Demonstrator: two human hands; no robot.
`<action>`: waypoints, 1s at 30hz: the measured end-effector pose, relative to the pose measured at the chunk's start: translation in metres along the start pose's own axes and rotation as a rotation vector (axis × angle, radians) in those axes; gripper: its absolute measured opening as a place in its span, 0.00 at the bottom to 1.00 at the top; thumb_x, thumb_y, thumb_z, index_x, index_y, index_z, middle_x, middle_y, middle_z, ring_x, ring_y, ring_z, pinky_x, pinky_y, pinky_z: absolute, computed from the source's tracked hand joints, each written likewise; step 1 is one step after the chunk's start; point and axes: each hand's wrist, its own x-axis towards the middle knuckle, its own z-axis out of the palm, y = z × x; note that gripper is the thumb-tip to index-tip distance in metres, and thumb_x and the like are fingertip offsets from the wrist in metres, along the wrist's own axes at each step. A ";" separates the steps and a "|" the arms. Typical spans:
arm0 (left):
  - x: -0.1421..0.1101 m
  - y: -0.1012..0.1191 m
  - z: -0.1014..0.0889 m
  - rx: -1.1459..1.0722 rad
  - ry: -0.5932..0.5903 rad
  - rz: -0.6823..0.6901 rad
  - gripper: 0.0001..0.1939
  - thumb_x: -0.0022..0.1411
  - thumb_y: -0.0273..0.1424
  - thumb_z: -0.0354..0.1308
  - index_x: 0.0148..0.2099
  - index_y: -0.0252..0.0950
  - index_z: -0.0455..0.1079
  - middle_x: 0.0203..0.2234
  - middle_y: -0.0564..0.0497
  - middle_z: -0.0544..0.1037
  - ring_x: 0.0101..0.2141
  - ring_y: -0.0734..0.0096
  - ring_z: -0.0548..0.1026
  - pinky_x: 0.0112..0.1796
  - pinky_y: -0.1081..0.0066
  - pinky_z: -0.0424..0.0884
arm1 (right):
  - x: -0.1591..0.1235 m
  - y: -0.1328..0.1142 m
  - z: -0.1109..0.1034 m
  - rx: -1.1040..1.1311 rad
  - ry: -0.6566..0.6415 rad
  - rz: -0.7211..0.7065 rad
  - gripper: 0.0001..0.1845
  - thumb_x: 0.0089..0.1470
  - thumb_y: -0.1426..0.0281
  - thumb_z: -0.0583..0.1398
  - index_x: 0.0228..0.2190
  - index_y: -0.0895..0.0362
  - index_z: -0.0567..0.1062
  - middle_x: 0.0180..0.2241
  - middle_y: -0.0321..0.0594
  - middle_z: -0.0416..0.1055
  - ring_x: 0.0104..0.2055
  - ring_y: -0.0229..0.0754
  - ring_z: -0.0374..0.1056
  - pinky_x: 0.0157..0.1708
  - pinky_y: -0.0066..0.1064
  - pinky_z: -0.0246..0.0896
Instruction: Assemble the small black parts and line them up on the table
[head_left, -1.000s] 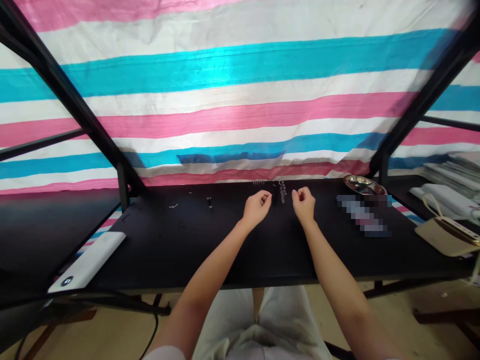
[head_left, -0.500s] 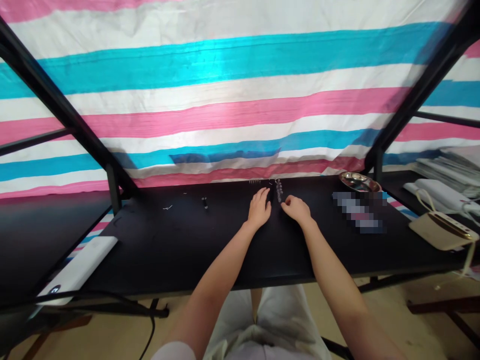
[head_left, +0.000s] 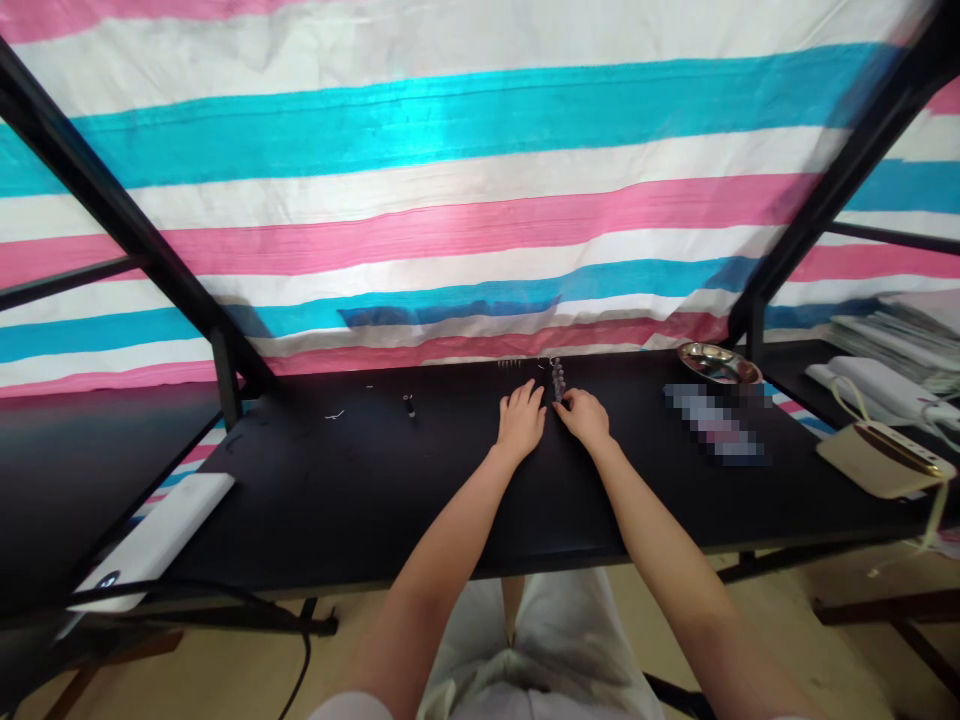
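My left hand (head_left: 520, 418) lies on the black table with its fingers stretched out and apart, holding nothing that I can see. Close by on the right, my right hand (head_left: 586, 416) is curled, thumb and index finger together at the near end of a row of small grey round pieces (head_left: 558, 376). What its fingertips hold, if anything, is too small to tell. A line of thin pale upright pieces (head_left: 509, 363) stands at the table's back edge, beyond my left hand. Thin white bits (head_left: 541, 366) lie to the left of the grey row.
On the left of the table (head_left: 360, 490) are a small dark cylinder (head_left: 409, 405), white scraps (head_left: 335, 414) and a white device (head_left: 161, 545). A shiny metal dish (head_left: 720, 364), a blurred-out item (head_left: 716, 425) and a beige pouch (head_left: 881, 462) are on the right. Striped sheeting (head_left: 450, 230) hangs behind.
My right hand has moved slightly left, its fingertips now at the near end of the grey row. My left hand has drawn back a little, and its fingers are more spread.
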 end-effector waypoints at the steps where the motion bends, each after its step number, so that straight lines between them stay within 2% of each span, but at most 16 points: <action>1: 0.000 0.000 -0.001 0.001 0.013 -0.011 0.18 0.62 0.30 0.46 0.55 0.38 0.60 0.55 0.44 0.62 0.52 0.61 0.61 0.49 0.59 0.57 | 0.000 0.000 0.000 -0.001 0.006 0.000 0.14 0.51 0.60 0.56 0.36 0.55 0.72 0.37 0.43 0.70 0.39 0.44 0.65 0.33 0.31 0.56; 4: 0.000 -0.002 -0.003 0.006 0.020 -0.058 0.11 0.61 0.29 0.47 0.45 0.37 0.67 0.44 0.47 0.72 0.43 0.64 0.67 0.46 0.62 0.57 | 0.001 -0.001 0.001 -0.005 0.024 -0.006 0.14 0.51 0.60 0.55 0.35 0.55 0.72 0.36 0.42 0.70 0.38 0.43 0.66 0.32 0.30 0.56; 7: 0.000 -0.005 -0.002 0.004 0.001 -0.093 0.09 0.62 0.28 0.47 0.37 0.38 0.69 0.35 0.50 0.74 0.38 0.66 0.68 0.43 0.64 0.57 | 0.001 -0.002 0.002 -0.009 0.037 -0.014 0.13 0.51 0.60 0.55 0.35 0.55 0.72 0.35 0.42 0.71 0.37 0.43 0.66 0.32 0.30 0.55; 16: 0.000 -0.006 0.000 -0.033 -0.013 -0.120 0.06 0.58 0.26 0.52 0.38 0.37 0.68 0.35 0.49 0.73 0.39 0.65 0.67 0.41 0.64 0.59 | 0.001 -0.006 -0.003 0.003 0.019 -0.007 0.10 0.52 0.63 0.54 0.33 0.54 0.72 0.33 0.40 0.71 0.36 0.41 0.66 0.31 0.28 0.54; 21: 0.002 -0.010 0.001 -0.242 0.135 -0.148 0.07 0.57 0.24 0.52 0.37 0.36 0.68 0.33 0.50 0.74 0.35 0.68 0.69 0.40 0.65 0.63 | -0.004 -0.006 -0.010 0.023 -0.052 0.008 0.09 0.51 0.65 0.54 0.32 0.54 0.72 0.33 0.39 0.72 0.33 0.40 0.67 0.28 0.27 0.52; 25: 0.004 -0.018 0.003 -0.463 0.272 -0.188 0.06 0.56 0.23 0.52 0.37 0.35 0.68 0.31 0.50 0.73 0.31 0.72 0.70 0.38 0.68 0.66 | -0.009 -0.010 -0.015 0.013 -0.090 -0.058 0.08 0.50 0.66 0.55 0.31 0.55 0.72 0.32 0.39 0.72 0.31 0.39 0.66 0.27 0.26 0.51; 30: 0.004 -0.022 0.006 -0.582 0.318 -0.180 0.06 0.56 0.24 0.52 0.36 0.35 0.69 0.31 0.50 0.73 0.31 0.73 0.70 0.38 0.69 0.67 | -0.014 -0.016 -0.017 0.004 -0.088 -0.115 0.08 0.50 0.66 0.55 0.30 0.55 0.72 0.30 0.38 0.72 0.30 0.38 0.66 0.26 0.26 0.50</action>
